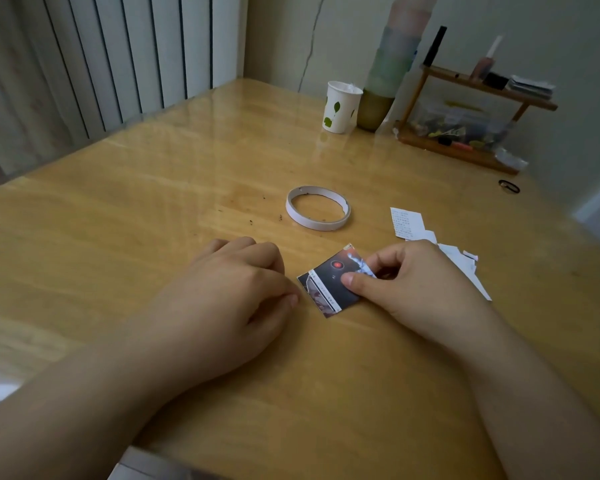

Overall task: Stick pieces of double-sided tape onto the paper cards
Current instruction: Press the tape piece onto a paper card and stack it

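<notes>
The right hand (420, 285) is pinching a dark printed paper card (329, 282) lying on the surface (153, 209), thumb on top. The left hand (229, 289) is resting just beside it, fingers loosely curled, holding nothing. Judged step: positioning the card before taping. The next move calls for reaching the tape roll (318, 208), lying apart beyond the card. The card's long axis is running diagonally, near-left to far-right.

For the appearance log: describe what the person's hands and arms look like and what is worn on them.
Both forearms are bare, with no sleeve in view. The left hand and right hand wear no gloves, and no ring, watch or bracelet shows. The fingernails are short and unpainted.
</notes>
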